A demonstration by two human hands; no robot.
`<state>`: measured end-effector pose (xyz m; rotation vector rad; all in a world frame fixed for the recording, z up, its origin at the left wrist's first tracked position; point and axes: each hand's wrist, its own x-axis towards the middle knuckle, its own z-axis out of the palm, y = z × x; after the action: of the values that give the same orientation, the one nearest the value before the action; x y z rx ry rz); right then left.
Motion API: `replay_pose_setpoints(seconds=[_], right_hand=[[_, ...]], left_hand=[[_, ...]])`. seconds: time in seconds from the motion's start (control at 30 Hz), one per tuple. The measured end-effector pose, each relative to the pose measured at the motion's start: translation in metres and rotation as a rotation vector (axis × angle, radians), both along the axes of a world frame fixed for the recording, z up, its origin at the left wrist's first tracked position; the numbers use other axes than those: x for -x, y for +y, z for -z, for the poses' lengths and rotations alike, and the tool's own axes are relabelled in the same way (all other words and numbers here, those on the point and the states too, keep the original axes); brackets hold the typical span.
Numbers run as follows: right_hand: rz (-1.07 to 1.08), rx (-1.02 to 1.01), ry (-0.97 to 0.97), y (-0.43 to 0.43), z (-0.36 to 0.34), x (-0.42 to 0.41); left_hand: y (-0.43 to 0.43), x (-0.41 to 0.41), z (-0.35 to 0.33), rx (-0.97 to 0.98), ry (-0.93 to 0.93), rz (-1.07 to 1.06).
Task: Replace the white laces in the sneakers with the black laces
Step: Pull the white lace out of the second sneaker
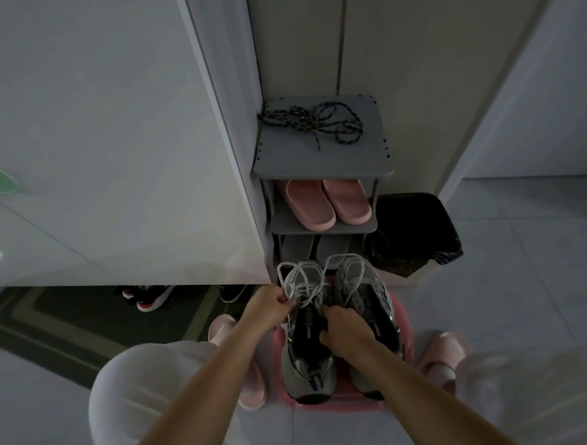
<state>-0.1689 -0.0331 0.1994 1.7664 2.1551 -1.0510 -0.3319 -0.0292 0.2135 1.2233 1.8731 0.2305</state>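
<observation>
Two grey-and-black sneakers stand side by side on a pink stool (pixel 332 405) in front of me. The left sneaker (pixel 308 361) has loose white laces (pixel 297 281) looping over its toe. My left hand (pixel 267 308) pinches a strand of that white lace and holds it off to the left. My right hand (pixel 345 330) grips the left sneaker at its tongue. The right sneaker (pixel 363 286) is still laced in white. The black laces (pixel 314 121) lie in a tangle on the top shelf of a grey shoe rack (pixel 323 166).
Pink slippers (pixel 328 203) sit on the rack's middle shelf, grey ones below. A black-lined bin (pixel 415 229) stands right of the rack. A white cabinet (pixel 111 146) fills the left, with dark shoes (pixel 146 294) under it. My knees and pink slippers flank the stool.
</observation>
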Motion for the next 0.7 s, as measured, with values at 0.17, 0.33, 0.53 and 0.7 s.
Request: replay_pose_setpoints(seconds=[0.17,0.33,0.53,0.7], right_hand=[[0.008,-0.007,0.024,-0.001,-0.002,-0.001],[0.007,-0.012,0.026,-0.001,-0.003,-0.001],[0.01,0.002,0.016,-0.001,-0.003,-0.001],[0.018,0.0,0.049,-0.002,-0.005,-0.003]], left_hand=[[0.01,0.017,-0.008,-0.192,0.145,-0.186],[0.021,0.029,-0.013,-0.234,-0.123,-0.44],[-0.005,-0.005,0.009,-0.135,0.007,-0.064],[-0.002,0.001,0.001,-0.279,0.02,-0.26]])
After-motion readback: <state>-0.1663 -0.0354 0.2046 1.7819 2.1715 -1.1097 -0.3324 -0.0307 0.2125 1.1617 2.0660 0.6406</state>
